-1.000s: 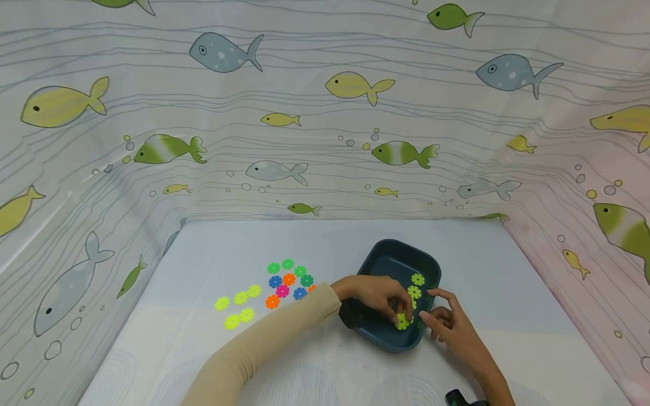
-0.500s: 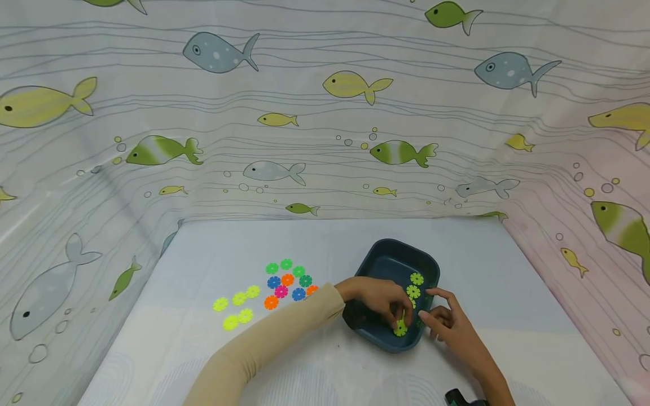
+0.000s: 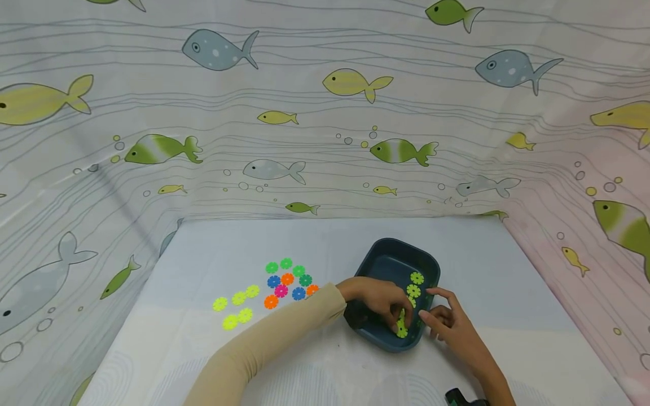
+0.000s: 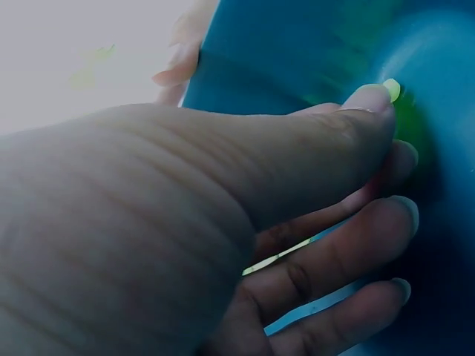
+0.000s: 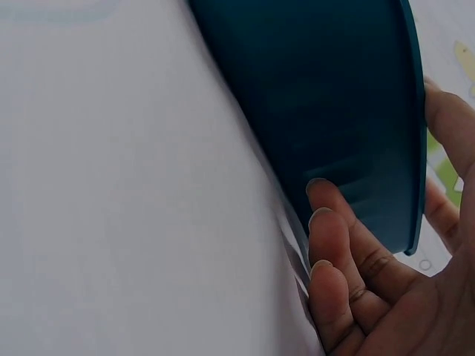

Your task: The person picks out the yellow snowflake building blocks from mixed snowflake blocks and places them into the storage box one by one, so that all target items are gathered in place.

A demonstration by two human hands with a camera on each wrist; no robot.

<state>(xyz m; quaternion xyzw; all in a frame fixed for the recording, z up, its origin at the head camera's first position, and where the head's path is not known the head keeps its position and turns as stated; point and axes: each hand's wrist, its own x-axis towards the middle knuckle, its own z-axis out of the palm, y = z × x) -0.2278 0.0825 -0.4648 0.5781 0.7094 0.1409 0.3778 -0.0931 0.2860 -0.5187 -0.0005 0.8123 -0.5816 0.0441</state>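
Inside a dark blue tray [image 3: 378,262], my left hand [image 3: 378,296] pinches a yellow-green notched plastic disc [image 3: 402,330] between thumb and fingers. In the left wrist view, only a small edge of a disc [image 4: 392,90] shows at the thumb tip; the hand [image 4: 297,178] covers the rest. Further yellow-green discs [image 3: 417,278] form a row along the tray's right inner side. My right hand [image 3: 451,318] holds the tray's right side. In the right wrist view, curled fingers of this hand [image 5: 393,289] rest against the tray's outer wall [image 5: 326,89], with other digits at the rim.
Left of the tray lie several yellow discs [image 3: 239,298] and a cluster of green, blue, orange and pink discs [image 3: 281,291]. The left sleeve [image 3: 274,332] passes just in front of the cluster. A black object [image 3: 457,397] lies near the right forearm. Fish-printed cloth surrounds the white table [image 3: 233,237].
The pinched disc has shifted slightly toward the tray's near end and turned in my left fingers. My right hand stays at the tray's side. The head view has swung slightly.
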